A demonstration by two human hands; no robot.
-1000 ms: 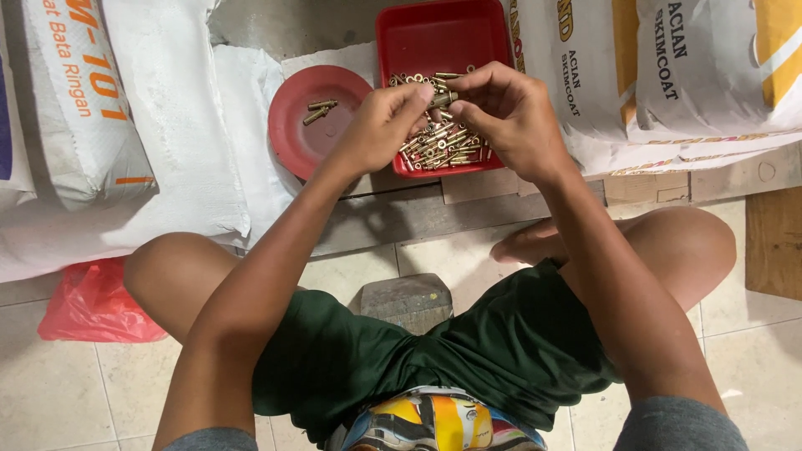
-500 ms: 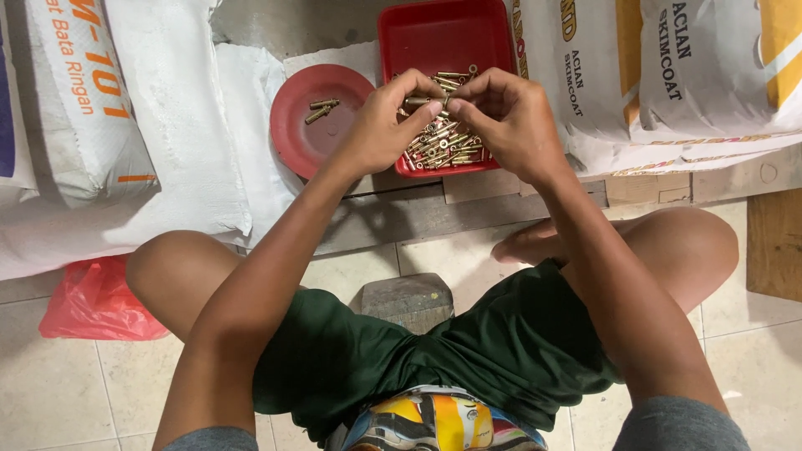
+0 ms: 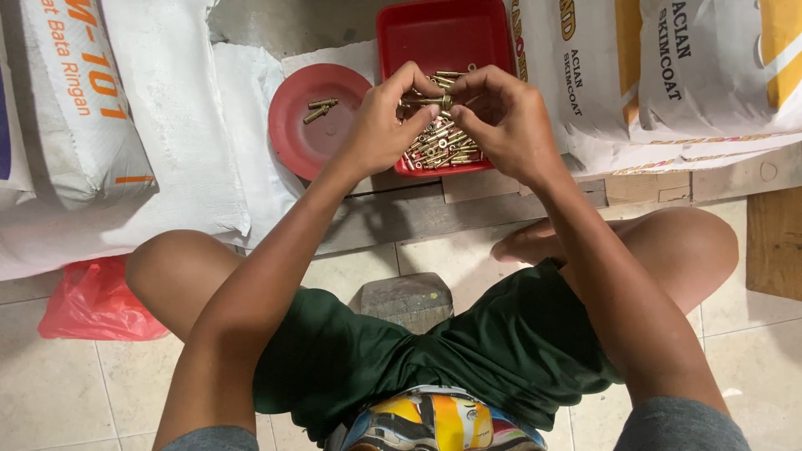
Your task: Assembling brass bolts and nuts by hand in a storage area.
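Note:
My left hand [image 3: 382, 125] and my right hand [image 3: 505, 117] meet over a red rectangular tray [image 3: 443, 38], and together their fingertips pinch one brass-coloured bolt [image 3: 428, 101] held level. Below the hands, the near end of the tray holds a pile of several similar brass bolts [image 3: 443, 146]. To the left lies a red round lid [image 3: 317, 125] with two bolts [image 3: 317, 109] on it.
White printed sacks lie at the left [image 3: 83, 108] and the right [image 3: 668, 75]. A grey block [image 3: 407, 298] sits between my knees on the tiled floor. A red plastic bag [image 3: 96, 301] lies at the lower left. Wooden boards [image 3: 468, 205] run under the tray.
Both hands have stayed over the tray; the fingers have shifted slightly around the bolt, which now lies level between the fingertips.

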